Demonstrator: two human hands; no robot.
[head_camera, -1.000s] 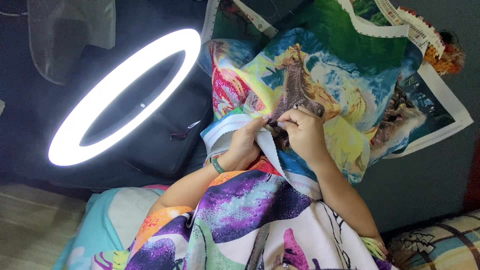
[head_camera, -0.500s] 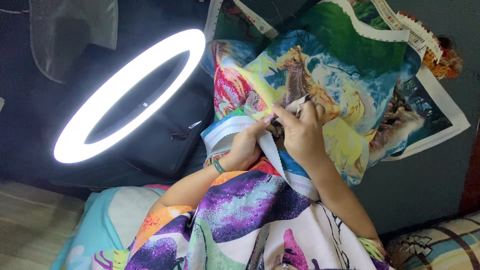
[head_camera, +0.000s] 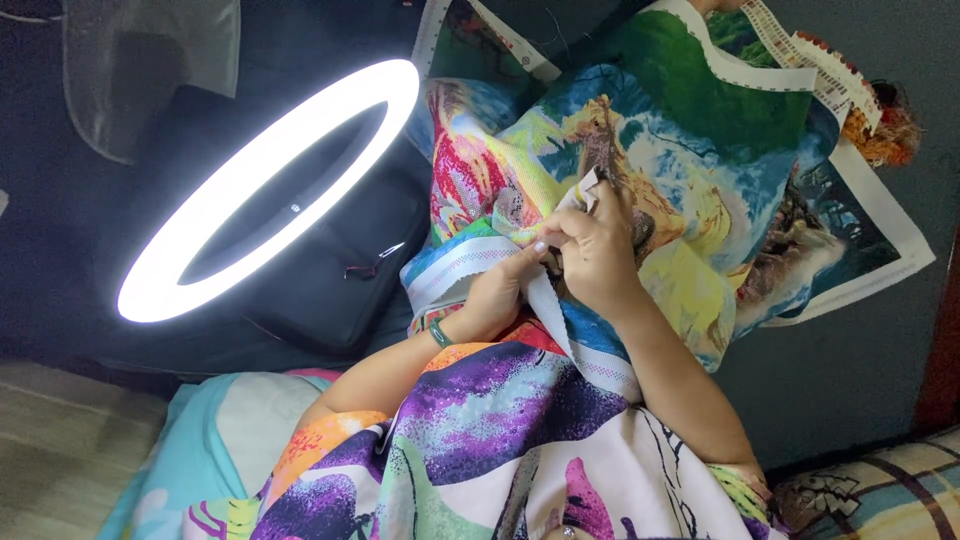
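Note:
A large, brightly coloured embroidery canvas (head_camera: 700, 150) with a white border lies bunched over my lap. My left hand (head_camera: 492, 295), with a green bangle at the wrist, grips a folded white edge of the canvas from beneath. My right hand (head_camera: 598, 255) rests on top of the cloth beside it, fingers pinched together at the stitched brown patch; a needle is too small to make out. The two hands touch at the fingertips.
A lit ring light (head_camera: 262, 190) stands to the left over a black bag (head_camera: 330, 270). A bundle of orange and red threads (head_camera: 880, 130) sits at the canvas's top right corner. A patterned cushion (head_camera: 870, 490) lies at the lower right.
My right hand has shifted slightly up and its fingers have closed into a pinch on the cloth. The left hand has kept its hold.

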